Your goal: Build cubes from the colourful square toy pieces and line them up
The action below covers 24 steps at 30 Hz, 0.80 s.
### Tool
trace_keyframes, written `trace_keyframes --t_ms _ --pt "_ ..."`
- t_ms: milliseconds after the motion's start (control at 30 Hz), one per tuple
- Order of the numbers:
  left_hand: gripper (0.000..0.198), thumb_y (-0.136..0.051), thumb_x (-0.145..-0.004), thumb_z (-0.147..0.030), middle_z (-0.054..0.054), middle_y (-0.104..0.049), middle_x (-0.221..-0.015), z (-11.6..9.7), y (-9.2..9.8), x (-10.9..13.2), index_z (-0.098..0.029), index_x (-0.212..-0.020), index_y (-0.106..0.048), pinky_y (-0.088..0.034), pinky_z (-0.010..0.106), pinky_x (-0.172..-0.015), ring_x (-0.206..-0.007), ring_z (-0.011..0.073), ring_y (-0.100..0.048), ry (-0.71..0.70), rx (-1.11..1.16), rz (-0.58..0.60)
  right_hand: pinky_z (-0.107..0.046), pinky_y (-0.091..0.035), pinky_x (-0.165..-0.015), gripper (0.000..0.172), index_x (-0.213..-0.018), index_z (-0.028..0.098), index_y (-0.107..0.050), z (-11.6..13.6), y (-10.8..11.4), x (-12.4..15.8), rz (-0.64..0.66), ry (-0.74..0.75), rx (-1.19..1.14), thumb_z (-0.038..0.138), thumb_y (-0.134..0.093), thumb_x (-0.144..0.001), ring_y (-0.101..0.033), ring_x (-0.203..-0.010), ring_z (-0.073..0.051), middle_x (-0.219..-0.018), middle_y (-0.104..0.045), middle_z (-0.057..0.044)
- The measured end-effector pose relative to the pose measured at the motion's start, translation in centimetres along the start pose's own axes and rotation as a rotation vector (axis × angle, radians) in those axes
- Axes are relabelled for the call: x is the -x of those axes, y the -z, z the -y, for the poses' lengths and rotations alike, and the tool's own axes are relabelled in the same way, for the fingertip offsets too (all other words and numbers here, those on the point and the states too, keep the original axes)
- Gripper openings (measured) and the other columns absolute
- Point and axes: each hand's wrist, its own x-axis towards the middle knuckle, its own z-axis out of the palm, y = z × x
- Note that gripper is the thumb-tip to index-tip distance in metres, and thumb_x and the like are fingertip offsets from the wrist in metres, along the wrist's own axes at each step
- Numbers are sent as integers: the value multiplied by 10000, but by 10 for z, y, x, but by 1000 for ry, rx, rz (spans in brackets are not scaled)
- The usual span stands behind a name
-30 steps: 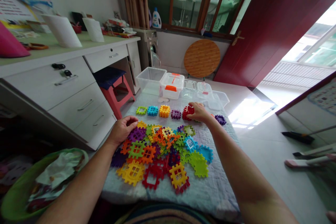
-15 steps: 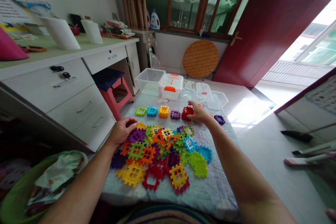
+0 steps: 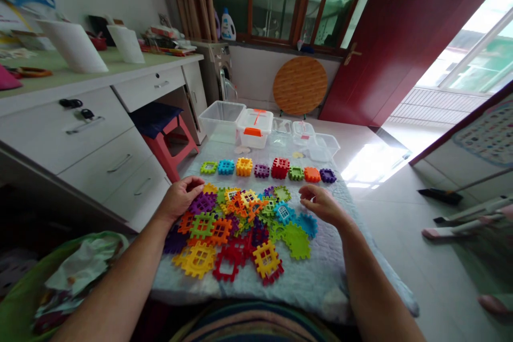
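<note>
A heap of coloured plastic waffle blocks (image 3: 240, 230) lies on a quilted cloth (image 3: 320, 272). Behind the heap, single-colour stacks stand in a row: green (image 3: 208, 167), blue (image 3: 226, 166), yellow (image 3: 244, 166), purple (image 3: 262, 171), red (image 3: 280, 168), green (image 3: 296, 173), orange (image 3: 311, 174), purple (image 3: 327, 175). My left hand (image 3: 180, 197) rests at the heap's left edge, fingers curled beside a purple block (image 3: 202, 203). At the heap's right side my right hand (image 3: 323, 206) hovers with its fingers loosely spread and nothing in them, close to a blue block (image 3: 285, 212).
Clear plastic boxes (image 3: 224, 120), one with an orange latch (image 3: 254, 128), stand past the row. A white desk with drawers (image 3: 92, 139) and a red stool (image 3: 166, 139) are at the left. A green basket (image 3: 52, 283) sits near left. A broom (image 3: 449, 195) lies on the floor at right.
My right hand left the red stack in the back row and drew back to the right side of the heap. The left hand stayed at the heap's left edge.
</note>
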Motion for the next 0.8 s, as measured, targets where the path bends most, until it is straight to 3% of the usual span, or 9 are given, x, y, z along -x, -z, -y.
trace_keyframes --t_ms 200,300,433,567,700,800 --pt "353 -669 -693 -482 13 -687 -767 -3 0 1 -183 -880 -663 -505 271 -654 -691 183 -631 5 -21 -19 -374 -475 -872 337 -1020 222 -671 1 -28 -8 -67 131 49 92 -563 -729 -570 -930 -194 -1001 -611 -48" --pt "347 -666 -691 -472 19 -689 -779 -5 0 1 -179 -876 -660 -508 277 -677 -716 189 -634 2 -25 -19 -393 -435 -937 357 -1010 231 -685 5 -32 -11 -57 153 113 60 -570 -718 -540 -983 -208 -1008 -589 -49" --pt "340 -660 -698 -470 16 -687 -768 -6 0 1 -180 -875 -658 -502 276 -672 -698 184 -631 5 -32 -14 -379 -446 -890 185 -836 203 -671 6 -32 -13 -62 144 115 82 -564 -746 -539 -912 -200 -918 -568 -45" --pt "338 -663 -691 -470 21 -702 -784 -6 0 1 -183 -869 -668 -511 279 -687 -718 195 -644 10 -35 -23 -356 -469 -847 107 -814 205 -616 -1 -25 -10 -112 156 -65 142 -545 -764 -568 -922 -186 -961 -601 -43" --pt "350 -667 -693 -480 18 -708 -786 -3 1 -1 -183 -877 -673 -515 273 -685 -721 193 -652 -6 -52 -22 -279 -480 -631 120 -861 204 -581 -13 -16 -6 -180 -28 -336 266 -507 -790 -585 -725 -153 -820 -630 -18" --pt "344 -661 -696 -474 17 -708 -782 -1 1 -2 -183 -880 -673 -516 268 -663 -706 192 -652 -7 -65 -19 -261 -453 -554 128 -828 211 -556 -21 -14 -7 -260 -150 -422 300 -486 -768 -559 -622 -144 -716 -614 -1"
